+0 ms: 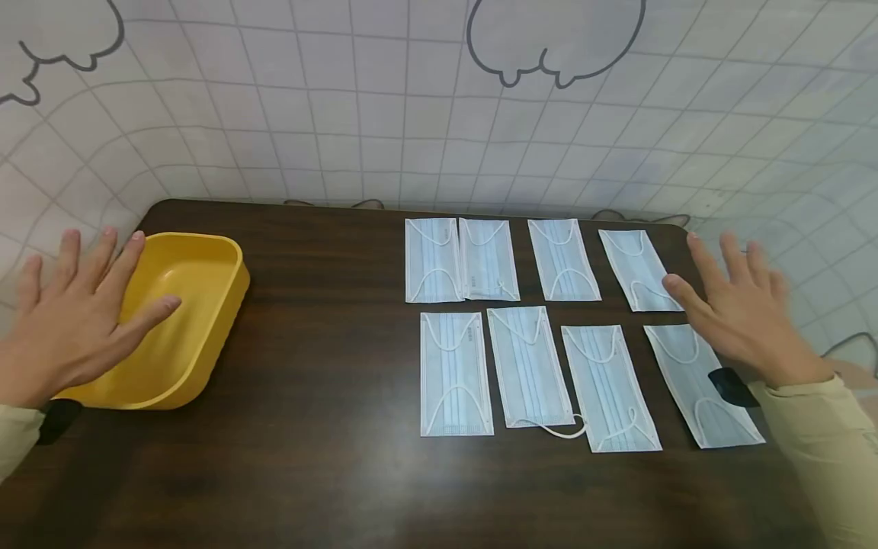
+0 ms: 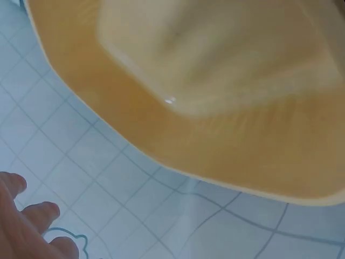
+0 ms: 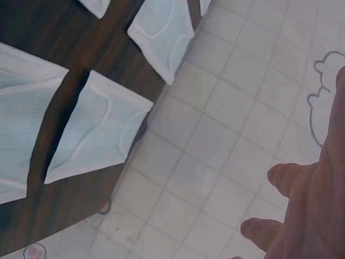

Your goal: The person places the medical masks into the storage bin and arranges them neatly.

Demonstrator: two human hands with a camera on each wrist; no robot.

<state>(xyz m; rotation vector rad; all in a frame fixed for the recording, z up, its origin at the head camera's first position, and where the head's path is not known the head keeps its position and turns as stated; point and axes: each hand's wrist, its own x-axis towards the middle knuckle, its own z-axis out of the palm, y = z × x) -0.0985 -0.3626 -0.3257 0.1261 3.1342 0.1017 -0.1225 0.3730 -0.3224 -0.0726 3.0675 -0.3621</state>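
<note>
A white gridded backdrop [image 1: 384,114] with cloud outlines rises behind the dark brown table [image 1: 309,381] and continues at left and right. On the table's left side sits a yellow bin [image 1: 213,335], well apart from the masks. The left hand [image 1: 82,320] spreads in front of the bin's left part, hiding some of its rim in the head view; its grip is released, fingers stretched. At the right, the right hand [image 1: 748,320] is likewise spread, its grip released, the thumb overlapping the edge of the far-right mask; the right wrist view shows the fingers apart from the masks. Eight pale blue face masks [image 1: 456,374] lie flat on the table's right half, four far and four near; the two leftmost far ones touch. A black wrist strap [image 1: 732,387] partly blocks the near-right mask. Thin dark cables [image 1: 610,214] show behind the far edge. White ear loops [image 1: 559,434] curve over the masks
</note>
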